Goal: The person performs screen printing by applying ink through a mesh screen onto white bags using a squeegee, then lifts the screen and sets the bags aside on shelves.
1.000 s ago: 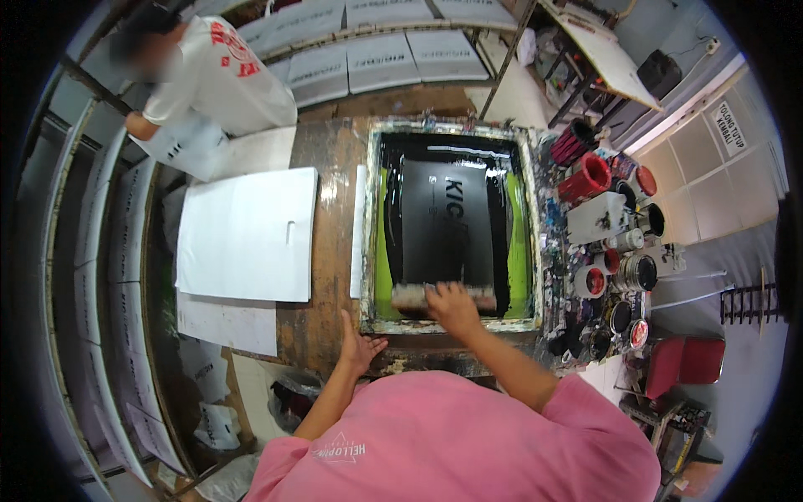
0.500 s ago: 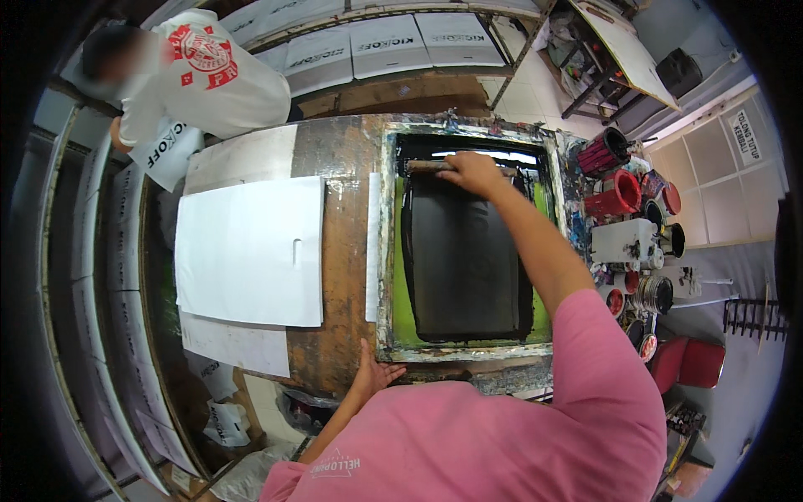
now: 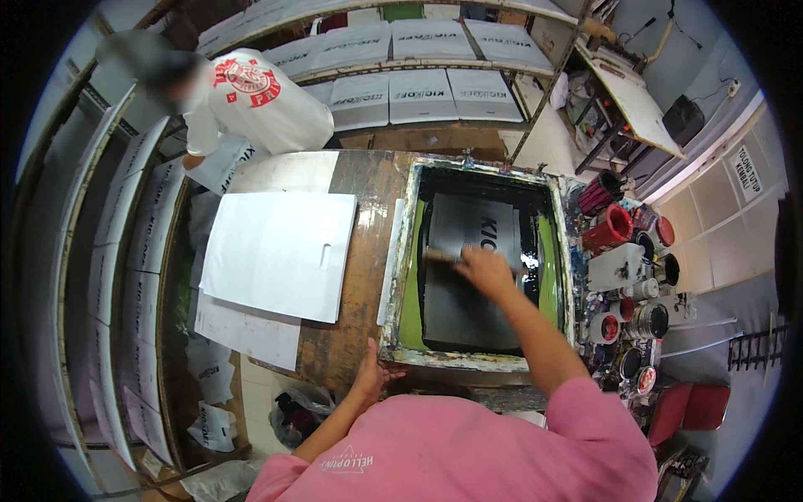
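While the right hand is closed around the handle of a squeegee, the tool lies across the mesh of a screen-printing frame, about midway between its far and near bars. The grasping fingers are partly blurred, and the right end of the squeegee is hidden behind the hand.

Screen: black ink covers most of the central area; a grey rectangle with large black lettering shows on the far side of the squeegee. Wet ink glints just right of the hand. Bright green strips run along the left and right margins. The frame bars are smeared with paint.

Left hand: at the frame's near left corner, thumb and fingers spread, grasping nothing visible. Whether it presses on the frame cannot be told.

Surroundings: the frame rests on a stained wooden table. Left of it, well apart, lies a stack of white bags, a slot-shaped handle hole visible in the top one. Right of the frame stand a red ink bucket, a white jerrycan and several smeared tins. At far left, a co-worker in a white shirt holds a printed white bag beside a rack.
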The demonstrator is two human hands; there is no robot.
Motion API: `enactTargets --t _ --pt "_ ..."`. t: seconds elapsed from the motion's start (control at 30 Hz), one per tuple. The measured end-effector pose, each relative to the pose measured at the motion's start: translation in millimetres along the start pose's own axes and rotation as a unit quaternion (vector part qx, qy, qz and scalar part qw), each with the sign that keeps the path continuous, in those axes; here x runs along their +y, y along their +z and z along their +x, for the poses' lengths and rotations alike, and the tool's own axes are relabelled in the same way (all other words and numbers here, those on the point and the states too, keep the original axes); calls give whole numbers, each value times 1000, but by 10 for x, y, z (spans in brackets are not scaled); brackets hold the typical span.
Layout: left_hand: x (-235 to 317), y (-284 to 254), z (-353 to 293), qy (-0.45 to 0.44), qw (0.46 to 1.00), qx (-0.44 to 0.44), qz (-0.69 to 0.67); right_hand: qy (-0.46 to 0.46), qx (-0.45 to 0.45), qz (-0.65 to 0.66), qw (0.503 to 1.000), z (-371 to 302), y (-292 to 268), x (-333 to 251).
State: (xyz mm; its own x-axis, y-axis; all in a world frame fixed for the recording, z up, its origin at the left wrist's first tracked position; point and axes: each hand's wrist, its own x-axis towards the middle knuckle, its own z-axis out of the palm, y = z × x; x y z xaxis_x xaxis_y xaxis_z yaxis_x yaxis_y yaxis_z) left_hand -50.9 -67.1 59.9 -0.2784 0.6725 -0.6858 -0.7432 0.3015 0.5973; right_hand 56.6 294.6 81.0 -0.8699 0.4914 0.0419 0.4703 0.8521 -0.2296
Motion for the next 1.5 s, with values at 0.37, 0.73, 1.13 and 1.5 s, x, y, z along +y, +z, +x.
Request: enactTargets --t 0.37,0.73,1.13,1.5 --pt "990 617 -664 234 954 -176 -61 -31 169 -41 984 -1191 -1742 -1129" --pt "-45 481 549 253 558 208 763 -29 332 -54 941 -447 -2537 -1054" --pt "-26 775 530 334 639 148 677 -2 321 -41 946 -318 -2740 -1035" --pt "646 699 508 474 765 264 346 2 318 -57 946 -319 -2715 -1016"
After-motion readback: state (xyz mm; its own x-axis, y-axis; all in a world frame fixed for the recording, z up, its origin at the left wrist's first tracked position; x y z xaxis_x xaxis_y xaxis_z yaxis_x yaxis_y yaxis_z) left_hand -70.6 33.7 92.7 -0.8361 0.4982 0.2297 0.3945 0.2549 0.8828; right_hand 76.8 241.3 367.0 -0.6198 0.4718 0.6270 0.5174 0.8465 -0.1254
